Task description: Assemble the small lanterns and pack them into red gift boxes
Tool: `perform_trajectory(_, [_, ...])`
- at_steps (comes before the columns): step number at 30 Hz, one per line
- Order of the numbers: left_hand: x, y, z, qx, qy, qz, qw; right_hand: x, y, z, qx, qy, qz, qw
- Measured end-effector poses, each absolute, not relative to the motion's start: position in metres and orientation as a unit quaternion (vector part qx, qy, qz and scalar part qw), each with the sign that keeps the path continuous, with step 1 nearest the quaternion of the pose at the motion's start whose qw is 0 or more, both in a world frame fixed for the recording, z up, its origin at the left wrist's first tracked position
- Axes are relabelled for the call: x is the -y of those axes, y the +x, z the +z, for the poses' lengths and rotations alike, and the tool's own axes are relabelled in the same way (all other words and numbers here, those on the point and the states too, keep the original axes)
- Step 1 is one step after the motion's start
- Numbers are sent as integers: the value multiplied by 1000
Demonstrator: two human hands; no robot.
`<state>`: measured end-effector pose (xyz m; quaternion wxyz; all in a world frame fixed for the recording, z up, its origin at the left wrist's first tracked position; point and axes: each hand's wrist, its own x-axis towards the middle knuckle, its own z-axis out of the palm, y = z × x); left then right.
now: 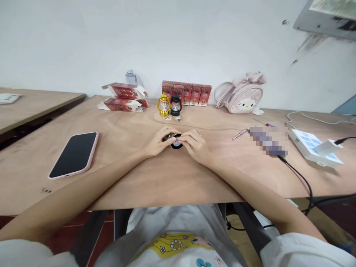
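Note:
Between my hands, above the middle of the table, is a small black lantern (177, 144), tipped so that its round underside faces me. My left hand (161, 142) is wrapped round its body from the left, the thumb at the rim of the base. From the right, my right hand (195, 144) has its thumb and fingertips pinched together at the base; whether they hold a small part is too small to tell. A gold lantern (164, 105) and another black lantern (175, 105) stand upright behind my hands, with small bits (178, 119) lying before them.
Opened red cartons (122, 105) and a bottle (131, 78) are at the back left, red boxes (196, 94) behind the lanterns. A phone (73, 155) lies left. Rightward are a pink bag (246, 98), screwdriver (240, 134), power strip (314, 146) and cables.

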<state>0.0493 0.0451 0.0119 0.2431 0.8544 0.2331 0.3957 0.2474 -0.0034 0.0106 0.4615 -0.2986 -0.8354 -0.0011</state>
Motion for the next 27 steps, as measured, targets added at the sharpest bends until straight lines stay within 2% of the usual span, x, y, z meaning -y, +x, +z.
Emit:
perform_trajectory(5, [-45, 49, 12, -230, 855, 397, 242, 3, 248, 14, 833, -256, -72, 486])
perform_trajectory(12, [-46, 50, 10, -231, 855, 396, 244, 1, 248, 12, 843, -291, -28, 452])
perform_trajectory(17, [-46, 50, 10, -233, 854, 394, 248, 4, 246, 12, 814, -316, -15, 487])
perform_trajectory(20, [-46, 49, 11, -237, 853, 393, 249, 4, 245, 12, 796, -335, 42, 503])
perform_trajectory(24, [-47, 48, 11, -246, 858, 382, 239, 0, 245, 8, 799, -347, 166, 461])
perform_trajectory(27, [-47, 48, 12, -253, 865, 372, 223, 0, 245, 5, 805, -351, 206, 432])
